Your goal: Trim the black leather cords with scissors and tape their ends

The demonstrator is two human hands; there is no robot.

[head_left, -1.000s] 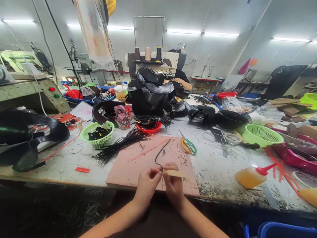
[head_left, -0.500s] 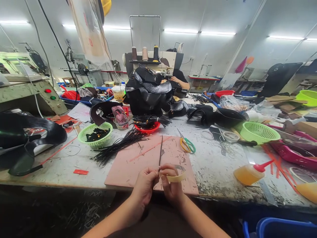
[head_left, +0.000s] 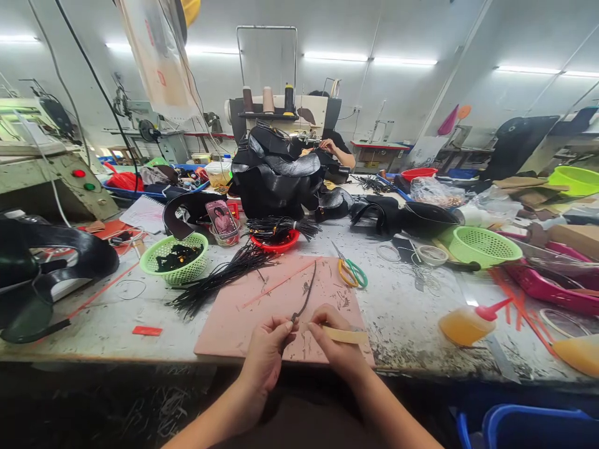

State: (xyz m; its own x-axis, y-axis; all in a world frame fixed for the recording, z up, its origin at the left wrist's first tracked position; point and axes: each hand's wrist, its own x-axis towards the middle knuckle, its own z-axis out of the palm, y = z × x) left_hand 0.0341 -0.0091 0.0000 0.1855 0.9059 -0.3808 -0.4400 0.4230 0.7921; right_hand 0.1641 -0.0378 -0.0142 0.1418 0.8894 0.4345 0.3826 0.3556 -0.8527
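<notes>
Above the front of a pink board (head_left: 224, 324), my left hand (head_left: 266, 349) pinches the near end of a thin black strip (head_left: 307, 293) between thumb and fingertips. The strip curves away from me over the board, its far end pointing up and right. My right hand (head_left: 340, 349) is closed on a roll of beige tape (head_left: 347, 337), seen nearly edge-on. Its thumb and forefinger are pinched together, a small gap from the left fingertips. Scissors (head_left: 352, 272) with yellow and green handles lie at the board's right edge, beyond my right hand.
A bundle of black strips (head_left: 219, 279) lies left of the board, beside a green basket (head_left: 187, 269) and red bowl (head_left: 283, 243). Black leather pieces (head_left: 276, 181) are piled behind. On the right stand a glue bottle (head_left: 468, 325) and green basket (head_left: 486, 249). Another person's hand (head_left: 328, 146) works beyond.
My hands have moved apart, left hand leftward and right hand rightward. The strip, straight before, now slants and curves. The tape roll has turned from a visible ring to edge-on.
</notes>
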